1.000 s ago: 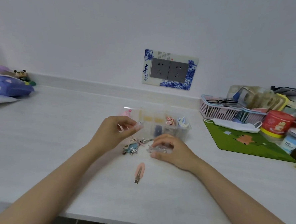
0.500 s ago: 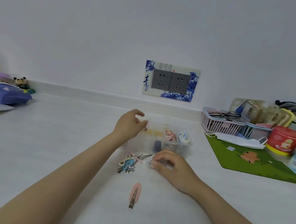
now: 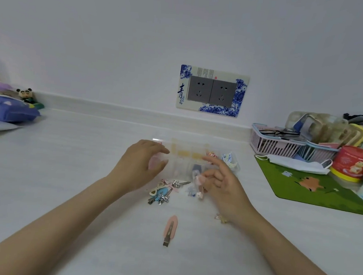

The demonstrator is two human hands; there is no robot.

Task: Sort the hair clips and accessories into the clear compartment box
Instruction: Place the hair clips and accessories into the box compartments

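1. Count, task items. One clear compartment box [image 3: 183, 158] stands on the white counter [image 3: 68, 173], in front of the wall. One pink clip [image 3: 170, 230] lies alone on the counter, nearer to me than the box. One loose cluster of clips [image 3: 163, 190] lies between the box and the pink clip; its pieces overlap, so I cannot count them. One small pale item [image 3: 221, 218] lies just beside my right wrist.

2. Orientation. The box's long axis runs left to right, parallel to the wall. The pink clip's long axis runs near to far: bare metal end toward me, rounded pink end toward the box.

3. Box contents seen. One red-and-white piece [image 3: 211, 154] and one blue-and-white piece [image 3: 228, 159] sit in the rear row at the right end. One dark blue piece [image 3: 197, 167] sits in the front row.

4. Hands. My left hand [image 3: 140, 166] hovers over the box's left end, fingers nearly straight, thumb spread, nothing gripped. My right hand [image 3: 222, 182] is raised at the box's front right, fingers curled round a small clear packet [image 3: 197, 186] with pink and blue bits; the packet is blurred.

5. Count, other items. One wall plate [image 3: 212, 90] with two sockets, one green mat [image 3: 300, 187], one face mask [image 3: 291, 164], one red tin [image 3: 353, 162].
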